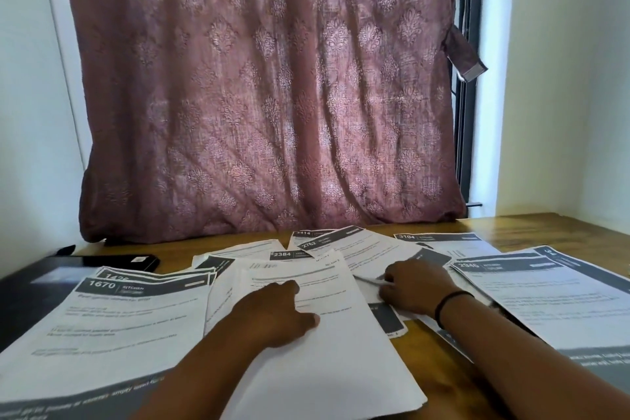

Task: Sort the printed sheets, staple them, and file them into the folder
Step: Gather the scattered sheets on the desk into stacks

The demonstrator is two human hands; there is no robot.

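Printed sheets with dark numbered headers lie spread over the wooden table (531,225). A sheet marked 1670 (102,320) lies at the left and one marked 2946 (545,300) at the right. Sheets 2384 (283,255), 2762 (361,245) and 3104 (439,242) lie further back. My left hand (276,312) rests on a white stack (324,351) in the middle, fingers curled, thumb pointing right. My right hand (414,288), a black band on its wrist, pinches the edge of a sheet (375,262) just right of that stack.
A dark flat object (37,286), perhaps a folder, lies under the papers at the left edge. A black box-like item (122,261) sits behind it. A patterned maroon curtain (269,95) hangs behind the table, with white walls at both sides.
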